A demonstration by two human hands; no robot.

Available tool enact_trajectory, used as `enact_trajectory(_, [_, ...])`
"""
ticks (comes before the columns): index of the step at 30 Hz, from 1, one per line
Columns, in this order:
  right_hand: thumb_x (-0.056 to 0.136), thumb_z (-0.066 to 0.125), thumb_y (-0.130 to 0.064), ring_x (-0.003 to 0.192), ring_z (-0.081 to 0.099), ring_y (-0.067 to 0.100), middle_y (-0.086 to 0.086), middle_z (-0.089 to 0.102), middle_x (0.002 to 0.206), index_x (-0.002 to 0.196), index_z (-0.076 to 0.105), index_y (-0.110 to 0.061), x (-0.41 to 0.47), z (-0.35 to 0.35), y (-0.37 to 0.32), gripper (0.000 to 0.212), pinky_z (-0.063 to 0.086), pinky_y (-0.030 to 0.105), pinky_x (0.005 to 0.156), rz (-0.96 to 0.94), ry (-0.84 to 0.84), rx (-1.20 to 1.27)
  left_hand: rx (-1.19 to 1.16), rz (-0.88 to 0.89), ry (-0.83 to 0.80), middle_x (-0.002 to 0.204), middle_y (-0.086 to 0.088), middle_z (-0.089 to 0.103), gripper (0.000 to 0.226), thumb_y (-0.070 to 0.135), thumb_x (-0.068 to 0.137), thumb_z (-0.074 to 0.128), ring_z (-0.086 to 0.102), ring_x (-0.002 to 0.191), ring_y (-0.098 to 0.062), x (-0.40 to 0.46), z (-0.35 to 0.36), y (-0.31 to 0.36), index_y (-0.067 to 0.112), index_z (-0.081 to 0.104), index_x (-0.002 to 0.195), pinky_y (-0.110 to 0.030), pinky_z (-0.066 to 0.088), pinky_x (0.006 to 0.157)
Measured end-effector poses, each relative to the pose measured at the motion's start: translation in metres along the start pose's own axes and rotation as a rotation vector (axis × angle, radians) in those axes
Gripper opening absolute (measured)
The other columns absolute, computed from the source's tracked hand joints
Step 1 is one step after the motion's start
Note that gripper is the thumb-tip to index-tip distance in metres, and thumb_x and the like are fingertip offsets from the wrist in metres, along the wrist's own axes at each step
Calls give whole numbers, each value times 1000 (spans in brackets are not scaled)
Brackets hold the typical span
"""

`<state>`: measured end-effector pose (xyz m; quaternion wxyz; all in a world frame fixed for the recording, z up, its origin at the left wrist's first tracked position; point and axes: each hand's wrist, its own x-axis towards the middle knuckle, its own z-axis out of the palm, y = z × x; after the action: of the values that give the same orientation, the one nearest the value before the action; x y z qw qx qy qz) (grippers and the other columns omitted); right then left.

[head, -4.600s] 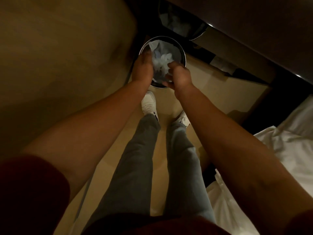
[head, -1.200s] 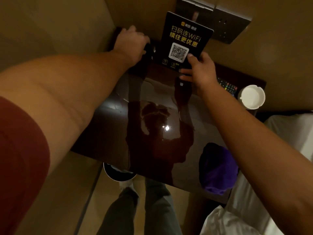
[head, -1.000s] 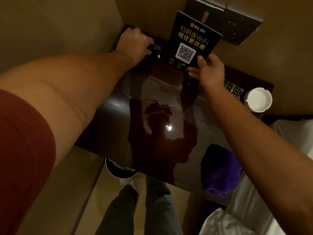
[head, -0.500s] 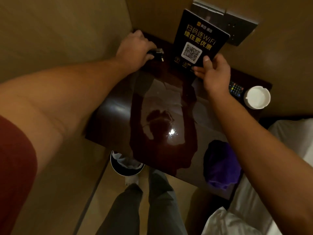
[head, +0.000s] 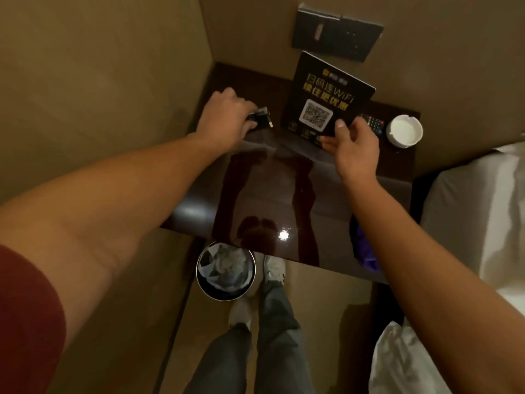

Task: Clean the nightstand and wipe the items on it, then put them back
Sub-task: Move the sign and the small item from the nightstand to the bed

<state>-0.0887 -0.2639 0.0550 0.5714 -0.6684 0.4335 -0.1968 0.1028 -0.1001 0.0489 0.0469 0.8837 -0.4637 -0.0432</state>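
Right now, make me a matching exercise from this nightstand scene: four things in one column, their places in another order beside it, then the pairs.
Things:
1. WiFi sign
2. ashtray
3. purple cloth
4. waste bin

Places:
A. on the floor, by the person's shoes
B. near right edge of the nightstand, partly behind the right forearm
C. gripped by the right hand
D. far right corner of the nightstand

Pairs: 1-C, 2-D, 3-B, 4-A

One head cam only, wide-angle, worn by person standing at the counter [head: 255,200]. Looks steeply down and fwd into wall corner; arms fill foreground, floor and feet at bottom, bed [head: 477,211] at right edge.
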Motion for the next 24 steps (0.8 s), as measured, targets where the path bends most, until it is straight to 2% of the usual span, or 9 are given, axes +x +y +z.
enact_trajectory(4, [108, 50, -17, 92, 77, 23, 5, 71, 103, 118, 58, -1, -38, -13, -1, 21, 63, 47, 88, 11, 67, -24, 25, 29, -2, 113, -10, 70, 32, 35, 100, 60, 52, 117, -31, -25, -5, 17, 16, 67, 125, -45, 36, 94])
enact_trajectory(10, [107, 52, -20, 88, 77, 16, 5, 74, 106, 108, 59, -15, -94, -57, 9, 8, 64, 44, 85, -9, 133, -46, -21, 124, 3, 117, -7, 69, 34, 35, 99, 61, 51, 119, -29, -49, -13, 73, 21, 64, 131, -46, 37, 100])
enact_trajectory(13, [107, 53, -19, 88, 77, 21, 10, 75, 105, 105, 59, -16, -116, -96, 18, 7, 63, 47, 86, 12, 193, -33, -63, 221, 1, 116, -5, 70, 35, 34, 100, 61, 52, 116, -29, -55, -14, 111, 22, 63, 133, -46, 38, 98])
enact_trajectory(16, [106, 54, -22, 86, 77, 17, 7, 76, 103, 101, 60, -23, -139, -140, 30, 8, 64, 46, 85, 25, 284, -55, -69, 320, 11, 114, -5, 71, 36, 33, 99, 62, 53, 111, -30, -63, -13, 152, 23, 63, 134, -46, 40, 94])
enact_trajectory(18, [106, 55, -23, 86, 77, 17, 6, 76, 103, 104, 62, -20, -154, -168, 40, 8, 63, 47, 86, 54, 363, -54, -62, 376, 7, 113, -5, 72, 35, 33, 99, 62, 53, 110, -30, -70, -11, 182, 24, 64, 133, -45, 40, 92])
enact_trajectory(21, [106, 54, -24, 86, 77, 17, 5, 77, 103, 109, 63, -16, -180, -206, 63, 13, 63, 48, 86, 120, 456, -16, -53, 473, -17, 115, -6, 72, 35, 32, 99, 62, 53, 111, -31, -82, -6, 228, 24, 64, 132, -46, 40, 92])
enact_trajectory(24, [106, 53, -25, 85, 77, 16, 2, 77, 100, 107, 62, -21, -211, -242, 92, 10, 62, 48, 88, 164, 500, 1, -43, 551, -40, 115, -9, 72, 36, 33, 98, 63, 55, 115, -32, -96, 1, 281, 23, 65, 132, -47, 41, 95])
